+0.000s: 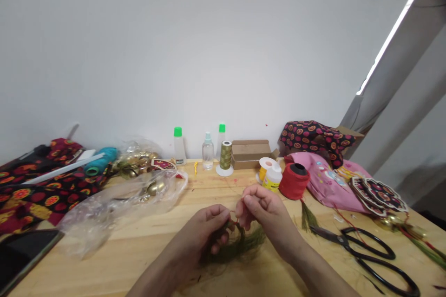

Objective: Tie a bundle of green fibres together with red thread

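Both my hands meet low over the wooden table. My left hand is closed round a bundle of green feather strands that trails to the right under my right hand. My right hand pinches a thin red thread at the top of the bundle, right beside my left fingers. A red thread spool stands just behind my right hand.
Black scissors lie at the right. A crumpled clear plastic bag lies at the left, patterned fabric beyond it. Bottles, an olive thread cone, a cardboard box, a pink bag line the back.
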Demonstrator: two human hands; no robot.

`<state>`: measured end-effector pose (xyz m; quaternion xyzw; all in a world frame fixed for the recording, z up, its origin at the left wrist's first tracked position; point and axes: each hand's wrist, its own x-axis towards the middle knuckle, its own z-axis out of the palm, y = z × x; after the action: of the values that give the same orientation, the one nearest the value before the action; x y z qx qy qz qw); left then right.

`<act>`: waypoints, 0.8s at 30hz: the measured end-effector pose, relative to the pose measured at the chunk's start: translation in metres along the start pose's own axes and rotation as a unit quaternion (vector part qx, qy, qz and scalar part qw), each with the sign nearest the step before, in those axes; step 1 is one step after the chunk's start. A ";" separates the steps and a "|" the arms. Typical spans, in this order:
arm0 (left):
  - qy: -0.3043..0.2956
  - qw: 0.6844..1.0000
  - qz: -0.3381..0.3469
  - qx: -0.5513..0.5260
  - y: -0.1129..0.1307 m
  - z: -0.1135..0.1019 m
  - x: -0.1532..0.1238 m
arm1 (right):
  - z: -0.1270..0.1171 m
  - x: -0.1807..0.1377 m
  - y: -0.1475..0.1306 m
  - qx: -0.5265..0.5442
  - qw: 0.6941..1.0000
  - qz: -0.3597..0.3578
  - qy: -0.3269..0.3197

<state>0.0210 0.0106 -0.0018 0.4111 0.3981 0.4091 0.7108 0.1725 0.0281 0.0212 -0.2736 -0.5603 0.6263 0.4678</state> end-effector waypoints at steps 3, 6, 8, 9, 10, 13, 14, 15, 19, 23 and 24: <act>-0.007 1.000 0.016 -0.003 -0.002 -0.001 0.002 | 0.000 0.001 0.001 0.002 1.000 0.001 -0.003; -0.022 0.999 0.023 -0.008 -0.002 0.000 0.002 | -0.001 0.002 0.003 0.012 1.000 0.005 0.003; -0.025 0.999 0.021 -0.007 0.000 0.001 0.001 | -0.001 0.003 0.005 0.026 1.000 0.016 0.008; -0.023 1.000 0.019 -0.004 0.000 0.002 0.000 | -0.001 0.003 0.005 0.033 0.999 0.022 0.010; -0.020 1.000 0.017 -0.001 0.001 0.003 0.000 | -0.001 0.004 0.006 0.039 0.999 0.029 0.013; -0.012 1.000 0.019 0.019 0.001 0.003 0.001 | -0.002 0.005 0.008 0.050 0.997 0.049 0.025; -0.007 0.999 0.022 0.029 0.001 0.003 0.001 | -0.002 0.005 0.009 0.052 0.997 0.054 0.030; -0.003 0.999 0.025 0.038 0.000 0.002 0.002 | -0.002 0.006 0.009 0.055 0.996 0.057 0.033; 0.006 0.998 0.023 0.052 -0.002 0.000 0.003 | -0.004 0.007 0.011 0.080 0.994 0.060 0.035; 0.021 0.999 0.017 0.030 -0.002 0.001 0.003 | -0.006 0.008 0.010 0.080 0.992 0.055 0.078; 0.025 0.999 0.018 0.018 -0.002 0.001 0.003 | -0.007 0.008 0.009 0.062 0.992 0.041 0.099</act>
<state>0.0235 0.0127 -0.0039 0.4209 0.4155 0.4247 0.6855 0.1723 0.0389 0.0121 -0.3273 -0.4594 0.6484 0.5112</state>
